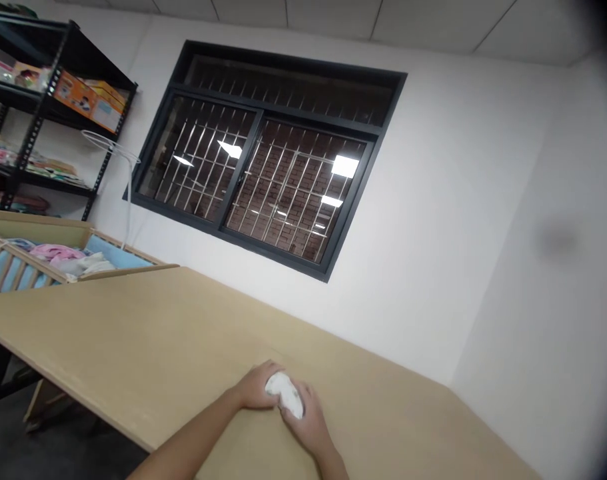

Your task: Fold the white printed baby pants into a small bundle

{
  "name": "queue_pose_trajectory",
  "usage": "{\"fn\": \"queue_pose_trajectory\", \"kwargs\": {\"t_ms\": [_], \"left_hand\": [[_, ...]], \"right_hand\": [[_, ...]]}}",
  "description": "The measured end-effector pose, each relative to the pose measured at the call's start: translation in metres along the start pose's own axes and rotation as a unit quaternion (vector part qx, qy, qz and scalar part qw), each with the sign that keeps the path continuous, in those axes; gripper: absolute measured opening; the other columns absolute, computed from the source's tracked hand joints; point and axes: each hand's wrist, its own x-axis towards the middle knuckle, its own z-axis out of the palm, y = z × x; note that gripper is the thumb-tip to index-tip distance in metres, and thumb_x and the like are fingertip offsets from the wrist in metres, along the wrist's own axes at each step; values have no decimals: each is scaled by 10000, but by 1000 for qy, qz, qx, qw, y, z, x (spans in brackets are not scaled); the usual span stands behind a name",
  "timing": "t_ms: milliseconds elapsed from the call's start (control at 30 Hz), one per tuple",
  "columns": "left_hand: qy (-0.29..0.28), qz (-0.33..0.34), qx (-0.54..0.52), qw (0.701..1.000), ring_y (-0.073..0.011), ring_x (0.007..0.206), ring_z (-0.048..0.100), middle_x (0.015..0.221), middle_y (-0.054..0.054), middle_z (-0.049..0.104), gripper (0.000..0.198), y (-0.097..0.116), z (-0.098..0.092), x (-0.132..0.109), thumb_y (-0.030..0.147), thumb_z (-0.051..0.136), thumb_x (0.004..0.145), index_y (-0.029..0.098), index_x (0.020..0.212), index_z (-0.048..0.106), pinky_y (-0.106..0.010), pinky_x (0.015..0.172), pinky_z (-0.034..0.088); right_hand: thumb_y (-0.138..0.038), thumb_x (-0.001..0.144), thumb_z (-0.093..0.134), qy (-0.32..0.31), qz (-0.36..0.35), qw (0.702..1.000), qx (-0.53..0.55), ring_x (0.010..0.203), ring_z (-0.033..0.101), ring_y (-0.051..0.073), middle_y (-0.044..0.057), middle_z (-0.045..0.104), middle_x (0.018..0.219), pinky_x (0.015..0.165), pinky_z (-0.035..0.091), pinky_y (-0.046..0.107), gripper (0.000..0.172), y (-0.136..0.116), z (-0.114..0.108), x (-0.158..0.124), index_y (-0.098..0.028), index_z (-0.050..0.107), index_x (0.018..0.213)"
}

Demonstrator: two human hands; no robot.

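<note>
Both hands are round a small white, rounded bundle (285, 393) with faint greenish marks. It looks soft, like folded cloth, but its exact kind cannot be made out. My left hand (257, 385) grips its left end, fingers over the far side and thumb on the near side. At the right end, my right hand (309, 419) curls round it with the thumb in front. The bundle is on or just above the tan tabletop (148, 340), near the table's middle; its underside is hidden.
A wooden crib (128, 260) holding pink, white and blue cloths stands beyond the table's left end. Behind it is a black metal shelf (38, 127) with orange boxes (76, 93) and folded fabric. A barred window (263, 167) is set in the white wall along the far edge.
</note>
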Motion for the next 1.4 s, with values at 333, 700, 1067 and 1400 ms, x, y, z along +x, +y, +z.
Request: {"fn": "queue_pose_trajectory", "kwargs": {"t_ms": [333, 700, 1067, 1400], "left_hand": [[-4, -2, 35, 999, -298, 1211, 550, 1294, -84, 570, 640, 10, -4, -10, 303, 679, 746, 245, 1368, 539, -433, 1118, 411], [-28, -16, 50, 998, -329, 1425, 399, 1531, -115, 447, 792, 1, -2, -8, 640, 716, 806, 259, 1466, 497, -489, 1223, 277], [-43, -56, 106, 992, -346, 1583, 0, 1706, -134, 119, 988, 12, -7, -8, 912, 467, 820, 265, 1563, 393, -660, 1245, 33], [-22, -47, 169, 984, -329, 1583, -53, 1703, -123, 72, 958, 10, -1, -8, 857, 269, 923, 162, 1572, 377, -712, 1222, -42]], "right_hand": [[-529, 833, 680, 11, -2, 1000, 28, 1279, 523, 359, 164, 597, 1375, 1129, 412, 497, 720, 4, 4, -1, -137, 534, 1418], [-548, 840, 689, -4, 10, 999, 37, 1352, 491, 340, 173, 537, 1478, 1181, 359, 483, 775, 19, 16, 1, -122, 506, 1462], [-615, 788, 767, -6, 1, 1000, 23, 1388, 471, 379, 140, 522, 1506, 1187, 371, 570, 857, 27, 18, 2, -219, 487, 1496], [-538, 846, 663, 17, -15, 999, -45, 1408, 448, 389, 156, 554, 1470, 1198, 340, 607, 671, 25, 19, 6, -191, 568, 1412]]}}
